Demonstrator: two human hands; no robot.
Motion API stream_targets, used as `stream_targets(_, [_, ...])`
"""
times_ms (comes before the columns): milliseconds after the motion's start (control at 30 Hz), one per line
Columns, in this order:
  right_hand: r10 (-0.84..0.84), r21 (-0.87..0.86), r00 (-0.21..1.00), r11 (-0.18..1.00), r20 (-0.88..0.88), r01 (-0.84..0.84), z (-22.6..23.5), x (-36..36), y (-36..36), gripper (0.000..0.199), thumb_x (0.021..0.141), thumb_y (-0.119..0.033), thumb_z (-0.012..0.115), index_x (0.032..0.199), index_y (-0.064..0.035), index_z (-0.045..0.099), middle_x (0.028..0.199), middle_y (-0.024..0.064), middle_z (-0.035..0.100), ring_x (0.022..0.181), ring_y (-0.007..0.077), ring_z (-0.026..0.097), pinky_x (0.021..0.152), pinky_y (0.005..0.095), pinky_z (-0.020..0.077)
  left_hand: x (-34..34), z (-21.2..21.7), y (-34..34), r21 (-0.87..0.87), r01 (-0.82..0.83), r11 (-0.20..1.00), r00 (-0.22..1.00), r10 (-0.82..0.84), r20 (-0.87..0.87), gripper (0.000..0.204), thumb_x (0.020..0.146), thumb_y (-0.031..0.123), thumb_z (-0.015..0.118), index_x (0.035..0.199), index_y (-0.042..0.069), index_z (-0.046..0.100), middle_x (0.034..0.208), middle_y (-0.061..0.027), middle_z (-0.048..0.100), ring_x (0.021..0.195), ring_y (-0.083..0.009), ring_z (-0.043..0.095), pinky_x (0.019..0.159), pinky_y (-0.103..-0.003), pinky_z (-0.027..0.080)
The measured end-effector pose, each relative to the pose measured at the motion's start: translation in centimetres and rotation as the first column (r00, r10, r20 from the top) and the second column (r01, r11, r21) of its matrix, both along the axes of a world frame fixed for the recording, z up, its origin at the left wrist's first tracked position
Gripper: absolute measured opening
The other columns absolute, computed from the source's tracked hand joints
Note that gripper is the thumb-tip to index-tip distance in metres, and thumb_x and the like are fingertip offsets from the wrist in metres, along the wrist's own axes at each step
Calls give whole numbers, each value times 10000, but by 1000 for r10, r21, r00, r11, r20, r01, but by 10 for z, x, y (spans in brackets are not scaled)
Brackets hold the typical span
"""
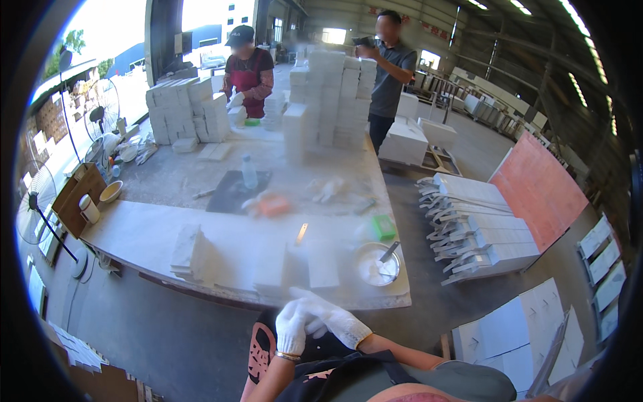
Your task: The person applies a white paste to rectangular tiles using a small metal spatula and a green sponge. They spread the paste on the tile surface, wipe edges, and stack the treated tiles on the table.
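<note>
My left hand [291, 329] and my right hand [338, 321], both in white knit gloves, are clasped together in front of my body, just off the table's near edge. The right hand lies across the left, and their fingers are closed against each other. No object shows in them. Closest to them on the table are a low stack of white slabs [270, 273] and a white block [323, 264]. To the right stands a metal bowl [367, 275] of white paste with a dark-handled scraper [389, 252] in it. A taller stack of white slabs [188, 249] is further left.
A green block [384, 227], an orange sponge-like block [273, 206] and a clear bottle [249, 172] lie farther back. High slab stacks [329, 94] rise behind. Two people stand beyond the table. Strapped white panels [482, 221] sit at right; a fan [40, 201] stands left.
</note>
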State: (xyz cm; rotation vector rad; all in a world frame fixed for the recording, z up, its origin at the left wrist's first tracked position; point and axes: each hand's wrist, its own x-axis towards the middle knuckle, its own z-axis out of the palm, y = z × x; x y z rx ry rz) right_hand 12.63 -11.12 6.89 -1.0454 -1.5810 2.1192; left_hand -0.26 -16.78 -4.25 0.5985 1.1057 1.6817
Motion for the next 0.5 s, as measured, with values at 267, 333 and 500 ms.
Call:
stream_targets(267, [149,-76,988,986,29,-146,11,-19,-11,725,1087,-498,552,1692,-219,264,1561,31,495,1279,210,607,1018,364,514,-43,26,6,60,-259,964,964,261,-40,206,1036,201,662,1036,8,731,894,-18,705,801,-110,634,731,-276,508])
stream_targets(333, [153,-72,988,986,18,-151,11,-25,-13,716,1082,-494,566,1685,-224,288,1582,25,474,1293,204,594,1037,369,504,-49,27,5,43,-274,961,954,277,-116,224,1031,224,678,1034,7,737,898,-7,698,804,-102,613,738,-278,495])
stream_targets(500, [138,-83,987,986,-79,-145,5,-33,-13,701,1091,-467,562,1681,-195,298,1646,33,399,1386,189,506,1117,357,447,-53,18,-12,24,-296,955,955,296,-6,282,1027,262,697,1124,-1,726,949,-15,692,848,-99,593,745,-275,487])
